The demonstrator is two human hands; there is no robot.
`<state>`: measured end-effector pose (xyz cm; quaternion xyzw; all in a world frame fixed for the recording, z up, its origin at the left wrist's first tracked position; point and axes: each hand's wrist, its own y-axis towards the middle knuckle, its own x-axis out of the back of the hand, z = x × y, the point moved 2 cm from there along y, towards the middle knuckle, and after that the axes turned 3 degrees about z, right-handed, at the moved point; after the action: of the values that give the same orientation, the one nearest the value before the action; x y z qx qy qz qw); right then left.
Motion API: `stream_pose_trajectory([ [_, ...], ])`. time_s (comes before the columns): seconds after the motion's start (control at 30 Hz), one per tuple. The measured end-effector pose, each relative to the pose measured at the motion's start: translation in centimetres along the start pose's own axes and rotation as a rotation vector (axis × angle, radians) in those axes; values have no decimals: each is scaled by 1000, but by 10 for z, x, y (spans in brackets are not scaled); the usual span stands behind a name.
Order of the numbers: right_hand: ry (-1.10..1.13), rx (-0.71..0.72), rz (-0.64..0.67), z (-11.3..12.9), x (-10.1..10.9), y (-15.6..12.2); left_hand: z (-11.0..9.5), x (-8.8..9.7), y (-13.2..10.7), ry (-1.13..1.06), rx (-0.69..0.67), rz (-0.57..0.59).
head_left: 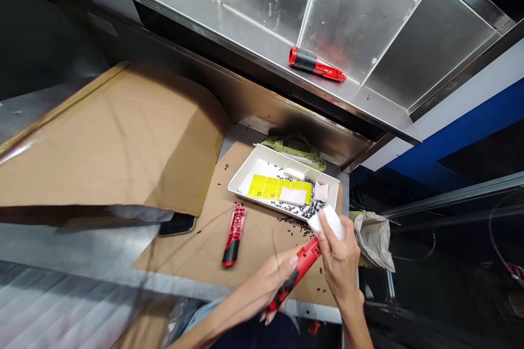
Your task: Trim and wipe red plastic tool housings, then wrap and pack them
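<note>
My left hand (276, 278) is wrapped round a red and black plastic tool housing (308, 257), tilted up to the right over the front of the bench. My right hand (340, 248) pinches a white pad (327, 221), perhaps folded cloth or paper, at the upper end of the housing. Just beyond the pad sits a white tray (241, 177) with yellow printed labels (270, 187), pale pads (292, 196) and many small black pieces. Left of my hands, a second red and black housing (234, 235) lies on the cardboard sheet.
A large cardboard box (123, 142) fills the left, with a dark phone-like object (178, 224) under its edge. Another red and black housing (315, 65) rests on the metal shelf (229, 19). A paper-lined bin (374, 240) stands right. A green patterned pouch (295, 148) lies behind the tray.
</note>
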<state>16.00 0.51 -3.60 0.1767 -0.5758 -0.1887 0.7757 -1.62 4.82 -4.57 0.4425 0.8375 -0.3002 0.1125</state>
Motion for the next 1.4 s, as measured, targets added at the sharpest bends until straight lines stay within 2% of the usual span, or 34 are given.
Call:
stream_pose_trajectory([
  [0.17,4,-75,-68,-5,-2,-8,7,1,11,-82,65,-9],
  [0.27,-4,-80,-73,-6,-4,-4,8,-1,12,-50,63,1],
  [0.33,4,-71,-23,-5,-1,-4,7,2,8,-33,55,12],
  [0.4,60,-61,91,0,6,-12,3,13,0,-44,80,63],
  [0.5,229,52,349,11,20,-42,-2,39,-16,-13,228,248],
  [0.6,455,218,604,16,30,-76,3,64,-27,122,559,555],
  [0.63,503,226,650,14,32,-86,6,70,-28,129,639,614],
  [0.7,542,175,659,7,33,-99,13,77,-23,122,758,698],
  [0.8,611,111,607,2,32,-108,19,75,-7,118,876,815],
  [0.9,706,143,677,12,32,-106,17,67,6,203,850,1027],
  [0.97,701,167,714,21,35,-101,16,63,11,280,826,1108],
  [1.13,549,279,763,39,42,-75,21,59,17,363,945,1117],
  [1.2,521,324,791,44,44,-65,23,57,19,405,937,1139],
  [1.27,517,354,805,47,45,-59,23,54,21,505,873,1144],
  [1.33,511,348,813,48,45,-59,21,52,22,595,820,1104],
  [1.4,487,317,809,47,43,-61,20,52,24,600,846,996],
])
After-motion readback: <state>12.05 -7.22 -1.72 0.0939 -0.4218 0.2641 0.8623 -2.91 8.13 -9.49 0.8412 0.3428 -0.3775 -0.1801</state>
